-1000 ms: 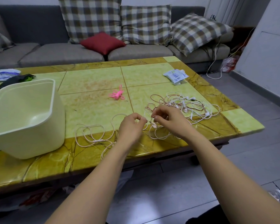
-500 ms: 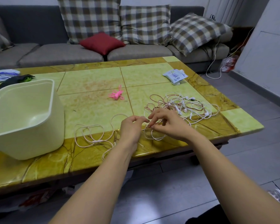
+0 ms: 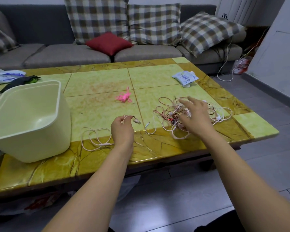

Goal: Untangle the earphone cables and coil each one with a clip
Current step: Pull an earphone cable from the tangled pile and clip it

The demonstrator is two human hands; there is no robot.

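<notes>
**Left hand.** The left hand (image 3: 122, 129) is hovering nearer the camera than the pink clips (image 3: 123, 97), almost directly in line with them. Its fingers are curling inward, and thumb and forefinger are pinching one end of a pale pink earphone cable (image 3: 97, 138). A short end with a metal-looking tip is sticking out of the pinch toward the right. The rest of that cable is lying in loose loops on the table (image 3: 99, 81), to the left of the clips and nearer the camera.

**Right hand.** The right hand (image 3: 196, 118) is reaching over the tangle of cables (image 3: 164, 113), which is lying to the right of the clips and slightly nearer the camera. Its fingers are spreading out straight and gripping nothing. The hand is blurring, so whether the fingertips are touching the heap cannot be told. The tangle is mixing pale pink, white and darker reddish cords.

**Surroundings.** The clips are lying in a small heap, apart from both hands. A cream tub (image 3: 28, 121) is standing well to their left. A white packet (image 3: 185, 77) is lying beyond them to the right. A red cushion (image 3: 109, 42) is resting on the sofa beyond them.
</notes>
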